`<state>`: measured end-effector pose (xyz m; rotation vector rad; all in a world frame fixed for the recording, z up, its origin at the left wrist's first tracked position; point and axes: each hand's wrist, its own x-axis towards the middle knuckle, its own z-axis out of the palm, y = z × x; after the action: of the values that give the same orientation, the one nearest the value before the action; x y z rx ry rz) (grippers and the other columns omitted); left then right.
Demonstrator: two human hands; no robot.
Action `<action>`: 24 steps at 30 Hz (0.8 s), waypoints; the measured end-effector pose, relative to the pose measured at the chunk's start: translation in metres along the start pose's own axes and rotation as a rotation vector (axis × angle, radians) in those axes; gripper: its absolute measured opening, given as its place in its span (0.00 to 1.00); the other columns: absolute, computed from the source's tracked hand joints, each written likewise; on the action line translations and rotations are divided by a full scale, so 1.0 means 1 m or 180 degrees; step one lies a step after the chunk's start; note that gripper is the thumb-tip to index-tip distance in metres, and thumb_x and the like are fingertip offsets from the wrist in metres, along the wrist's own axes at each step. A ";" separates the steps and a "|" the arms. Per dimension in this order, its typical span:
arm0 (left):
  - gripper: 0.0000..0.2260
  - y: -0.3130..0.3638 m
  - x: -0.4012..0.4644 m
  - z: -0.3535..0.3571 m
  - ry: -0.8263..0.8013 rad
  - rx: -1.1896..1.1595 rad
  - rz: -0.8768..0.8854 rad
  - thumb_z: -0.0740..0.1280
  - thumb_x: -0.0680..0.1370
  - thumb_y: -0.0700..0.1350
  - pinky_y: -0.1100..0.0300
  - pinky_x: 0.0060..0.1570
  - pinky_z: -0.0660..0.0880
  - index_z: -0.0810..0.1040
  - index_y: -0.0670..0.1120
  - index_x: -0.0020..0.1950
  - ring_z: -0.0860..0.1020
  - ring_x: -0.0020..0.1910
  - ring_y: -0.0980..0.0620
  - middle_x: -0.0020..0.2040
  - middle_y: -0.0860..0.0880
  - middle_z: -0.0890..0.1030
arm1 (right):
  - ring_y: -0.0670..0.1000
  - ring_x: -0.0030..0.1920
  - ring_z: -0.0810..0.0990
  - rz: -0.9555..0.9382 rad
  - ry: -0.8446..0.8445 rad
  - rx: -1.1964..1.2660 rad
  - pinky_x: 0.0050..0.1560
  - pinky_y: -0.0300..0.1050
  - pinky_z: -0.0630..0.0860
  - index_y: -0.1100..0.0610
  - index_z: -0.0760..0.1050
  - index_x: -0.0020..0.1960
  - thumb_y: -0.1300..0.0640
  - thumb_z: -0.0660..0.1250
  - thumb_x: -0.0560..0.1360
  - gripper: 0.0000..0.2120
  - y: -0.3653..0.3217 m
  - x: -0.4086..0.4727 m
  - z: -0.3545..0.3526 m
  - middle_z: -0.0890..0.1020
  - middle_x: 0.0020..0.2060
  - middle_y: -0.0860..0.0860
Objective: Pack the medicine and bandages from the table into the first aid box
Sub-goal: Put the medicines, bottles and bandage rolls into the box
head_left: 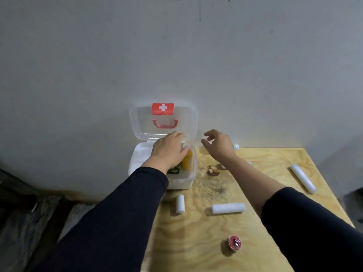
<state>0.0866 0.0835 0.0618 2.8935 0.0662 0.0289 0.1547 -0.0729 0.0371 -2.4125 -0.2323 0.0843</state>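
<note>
A person's left hand reaches into the open first aid box at the bench corner, its fingers hidden, while the right hand hovers beside it, fingers loosely spread, with white bandage rolls lying nearby.

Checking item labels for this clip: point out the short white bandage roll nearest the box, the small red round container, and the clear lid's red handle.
Short white bandage roll (180,204), head view, mid-body.
Small red round container (234,243), head view, top face.
Red handle (165,124), head view, lower bar.
</note>
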 end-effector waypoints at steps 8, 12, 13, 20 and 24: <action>0.21 0.071 0.046 0.022 -0.0608 0.0052 0.0431 0.59 0.81 0.54 0.51 0.63 0.73 0.69 0.48 0.72 0.72 0.67 0.47 0.70 0.50 0.73 | 0.54 0.59 0.79 0.0347 -0.0086 -0.0379 0.59 0.44 0.73 0.58 0.78 0.61 0.59 0.67 0.75 0.14 0.082 0.019 -0.051 0.82 0.58 0.54; 0.21 0.089 0.057 0.045 -0.0921 0.0103 0.0283 0.60 0.80 0.55 0.52 0.58 0.73 0.71 0.48 0.71 0.74 0.64 0.45 0.67 0.48 0.74 | 0.54 0.61 0.78 0.0218 -0.0310 -0.0561 0.61 0.44 0.72 0.58 0.77 0.62 0.60 0.67 0.75 0.16 0.116 0.034 -0.053 0.80 0.61 0.54; 0.21 0.092 0.059 0.051 -0.0969 0.0110 0.0246 0.60 0.80 0.55 0.52 0.57 0.73 0.71 0.48 0.71 0.74 0.64 0.45 0.67 0.48 0.75 | 0.54 0.62 0.77 0.0157 -0.0370 -0.0585 0.62 0.44 0.71 0.59 0.77 0.62 0.61 0.67 0.75 0.16 0.122 0.038 -0.051 0.80 0.61 0.54; 0.24 0.097 0.077 0.078 -0.1168 0.0014 -0.0029 0.60 0.81 0.55 0.52 0.62 0.71 0.65 0.49 0.76 0.70 0.70 0.46 0.73 0.48 0.69 | 0.55 0.61 0.77 -0.0111 -0.0588 -0.0557 0.61 0.44 0.71 0.59 0.76 0.63 0.65 0.67 0.73 0.19 0.148 0.068 -0.025 0.78 0.62 0.54; 0.24 0.097 0.080 0.089 -0.1217 -0.0001 -0.0147 0.60 0.80 0.55 0.52 0.60 0.72 0.66 0.49 0.75 0.71 0.68 0.46 0.72 0.48 0.71 | 0.58 0.57 0.79 -0.0216 -0.0654 -0.0648 0.54 0.42 0.73 0.62 0.77 0.60 0.68 0.66 0.71 0.18 0.158 0.073 -0.015 0.78 0.59 0.56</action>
<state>0.1727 -0.0283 0.0004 2.8400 0.0631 -0.5291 0.2516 -0.1858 -0.0555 -2.5960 -0.4352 0.2911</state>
